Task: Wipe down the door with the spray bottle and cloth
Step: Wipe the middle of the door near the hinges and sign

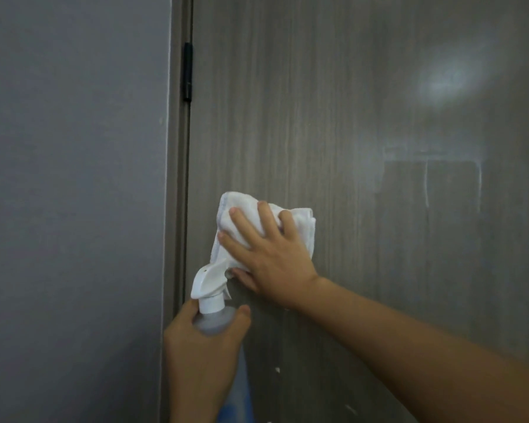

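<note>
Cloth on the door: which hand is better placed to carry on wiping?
Right. The right hand already presses the cloth flat against the door, while the left hand grips the spray bottle.

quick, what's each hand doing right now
Left hand: grips the spray bottle by its neck.
Right hand: fingers spread, pressing the cloth on the door.

Right arm stretched up and leftward, right hand (271, 254) flat with fingers spread, pressing, thumb low, left hand (202, 346) lower, raised upright, fingers and thumb curled in a grip, wrist straight
</note>
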`<action>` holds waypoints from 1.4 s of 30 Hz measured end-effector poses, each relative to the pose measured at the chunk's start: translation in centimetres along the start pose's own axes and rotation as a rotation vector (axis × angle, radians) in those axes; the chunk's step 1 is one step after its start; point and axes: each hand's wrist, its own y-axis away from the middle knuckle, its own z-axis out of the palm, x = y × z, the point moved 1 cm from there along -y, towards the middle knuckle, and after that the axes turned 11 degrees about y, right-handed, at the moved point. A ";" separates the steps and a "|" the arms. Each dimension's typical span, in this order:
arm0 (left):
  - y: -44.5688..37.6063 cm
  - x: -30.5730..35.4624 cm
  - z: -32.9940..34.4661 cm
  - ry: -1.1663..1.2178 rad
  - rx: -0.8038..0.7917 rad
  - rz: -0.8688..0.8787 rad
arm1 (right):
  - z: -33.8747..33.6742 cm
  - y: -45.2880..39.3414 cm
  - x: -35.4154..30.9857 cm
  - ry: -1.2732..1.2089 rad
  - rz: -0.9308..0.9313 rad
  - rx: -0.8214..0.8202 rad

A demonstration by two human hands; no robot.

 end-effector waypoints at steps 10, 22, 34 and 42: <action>1.1 -0.2 -4.0 -0.015 0.039 -0.049 | 0.9 7.3 -3.6 0.084 -0.393 0.013; 0.2 1.2 -3.6 -0.017 0.019 0.000 | -0.9 -3.3 7.6 0.142 0.047 0.067; -0.3 1.2 -5.1 -0.062 0.063 0.034 | 0.6 0.4 -3.1 0.044 -0.015 0.075; 1.6 0.1 -5.8 -0.087 0.080 -0.015 | 1.4 6.8 -7.3 0.065 -0.331 0.012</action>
